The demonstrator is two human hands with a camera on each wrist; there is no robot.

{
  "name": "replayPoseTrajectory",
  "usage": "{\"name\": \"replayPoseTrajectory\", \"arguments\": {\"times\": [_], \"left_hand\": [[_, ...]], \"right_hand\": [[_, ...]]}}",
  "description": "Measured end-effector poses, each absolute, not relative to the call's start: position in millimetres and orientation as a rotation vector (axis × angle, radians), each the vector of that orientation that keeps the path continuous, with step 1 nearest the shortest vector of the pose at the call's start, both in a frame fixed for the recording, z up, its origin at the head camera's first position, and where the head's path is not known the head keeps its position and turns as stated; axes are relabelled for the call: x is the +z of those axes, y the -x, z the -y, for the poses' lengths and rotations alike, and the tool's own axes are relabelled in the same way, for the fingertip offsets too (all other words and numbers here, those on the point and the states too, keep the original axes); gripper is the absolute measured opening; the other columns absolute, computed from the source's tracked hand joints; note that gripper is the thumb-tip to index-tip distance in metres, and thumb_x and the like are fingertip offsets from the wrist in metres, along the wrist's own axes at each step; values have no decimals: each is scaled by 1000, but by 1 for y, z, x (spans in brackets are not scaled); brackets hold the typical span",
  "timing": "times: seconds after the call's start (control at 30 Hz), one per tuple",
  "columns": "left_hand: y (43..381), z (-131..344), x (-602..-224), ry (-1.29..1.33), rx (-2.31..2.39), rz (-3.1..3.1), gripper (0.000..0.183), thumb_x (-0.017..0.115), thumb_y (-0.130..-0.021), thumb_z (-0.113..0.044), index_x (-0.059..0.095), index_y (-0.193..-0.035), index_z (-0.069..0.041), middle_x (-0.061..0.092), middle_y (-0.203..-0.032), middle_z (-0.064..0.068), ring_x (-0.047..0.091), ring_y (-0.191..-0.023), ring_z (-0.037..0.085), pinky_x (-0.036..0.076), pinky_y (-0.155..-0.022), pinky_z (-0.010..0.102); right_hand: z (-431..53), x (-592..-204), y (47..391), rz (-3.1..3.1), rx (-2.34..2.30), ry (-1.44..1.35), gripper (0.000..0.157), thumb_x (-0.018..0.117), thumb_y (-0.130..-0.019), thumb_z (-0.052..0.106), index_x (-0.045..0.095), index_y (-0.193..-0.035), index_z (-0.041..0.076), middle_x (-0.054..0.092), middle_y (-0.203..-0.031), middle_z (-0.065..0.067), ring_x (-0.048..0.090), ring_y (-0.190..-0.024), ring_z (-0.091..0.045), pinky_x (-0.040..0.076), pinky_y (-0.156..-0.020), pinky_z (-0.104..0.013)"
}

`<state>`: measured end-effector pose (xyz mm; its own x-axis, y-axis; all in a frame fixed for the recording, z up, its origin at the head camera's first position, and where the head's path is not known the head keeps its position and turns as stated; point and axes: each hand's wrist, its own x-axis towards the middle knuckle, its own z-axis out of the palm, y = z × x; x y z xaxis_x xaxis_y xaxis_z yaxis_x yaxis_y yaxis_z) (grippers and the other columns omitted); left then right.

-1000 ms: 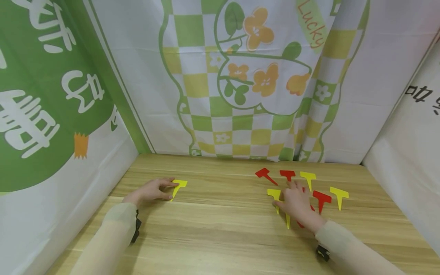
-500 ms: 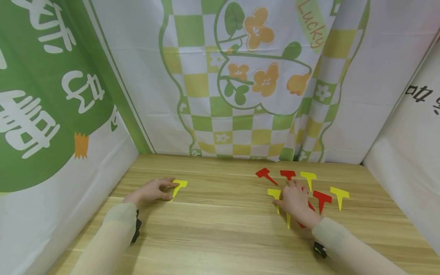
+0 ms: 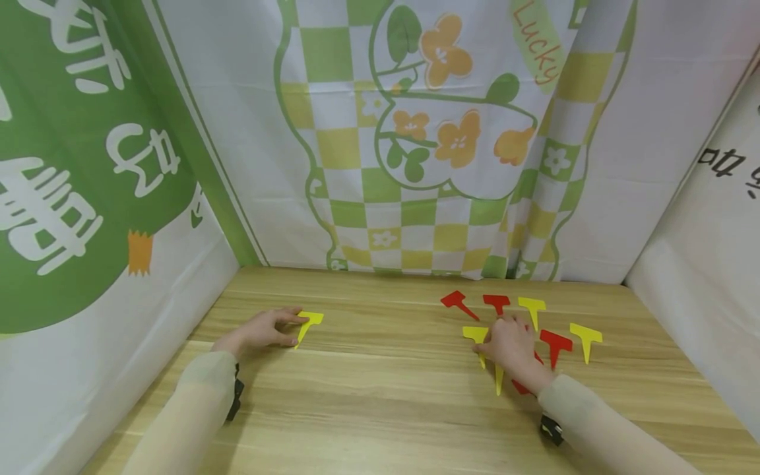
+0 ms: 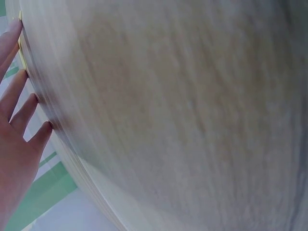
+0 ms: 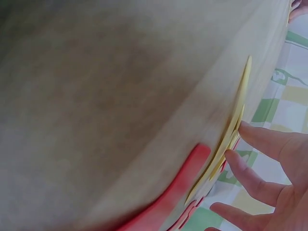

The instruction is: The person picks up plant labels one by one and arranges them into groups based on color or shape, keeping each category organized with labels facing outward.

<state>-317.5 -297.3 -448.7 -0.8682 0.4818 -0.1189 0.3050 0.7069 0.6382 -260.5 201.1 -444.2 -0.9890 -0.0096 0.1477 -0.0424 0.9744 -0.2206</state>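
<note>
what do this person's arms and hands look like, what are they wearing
The left sleeve and right sleeve are pale beige, with slightly greyer cuffs. A small black device shows at the left cuff, another at the right. The left hand and right hand are bare, with no gloves.

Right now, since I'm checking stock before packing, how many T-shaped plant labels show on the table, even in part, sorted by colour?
Yellow T-shaped plant labels: 5
Red T-shaped plant labels: 5, as best I can tell, two mostly hidden by the right hand
Total: 10 showing
</note>
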Motion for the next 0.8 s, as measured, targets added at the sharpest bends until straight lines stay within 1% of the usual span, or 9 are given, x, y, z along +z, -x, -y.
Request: {"name": "replayPoseTrajectory", "arguments": {"times": [0.07, 0.23, 0.5, 0.8], "left_hand": [[318, 297, -449, -636, 903, -2643, 56, 72, -84, -26, 54, -134, -8, 26, -155, 17, 16, -142, 45, 16, -110, 65], [318, 297, -450, -641, 904, -2639, 56, 71, -84, -26, 54, -134, -8, 26, -155, 18, 16, -141, 45, 17, -110, 65], [317, 298, -449, -606, 913, -2637, 57, 72, -84, -28, 54, -135, -9, 25, -155, 16, 15, -142, 44, 16, -110, 64], [316, 298, -449, -633, 928, -2624, 57, 71, -84, -27, 53, -135, -8, 24, -155, 18, 13, -142, 46, 15, -110, 65]], "right_hand": [[-202, -444, 262, 2989, 355, -17, 30, 80, -70, 40, 68, -58, 16, 63, -92, -14, 49, -107, -47, 37, -88, -63], [-203, -442, 264, 3015, 393, 20, 29, 80, -71, 38, 68, -59, 15, 63, -85, -11, 51, -105, -45, 39, -85, -61], [-205, -443, 267, 3028, 424, 49, 28, 80, -71, 38, 69, -60, 15, 62, -84, -10, 53, -99, -43, 39, -85, -62], [-206, -444, 267, 3051, 473, 71, 26, 81, -71, 37, 71, -65, 14, 63, -85, -9, 51, -102, -42, 40, -85, -61]]}}
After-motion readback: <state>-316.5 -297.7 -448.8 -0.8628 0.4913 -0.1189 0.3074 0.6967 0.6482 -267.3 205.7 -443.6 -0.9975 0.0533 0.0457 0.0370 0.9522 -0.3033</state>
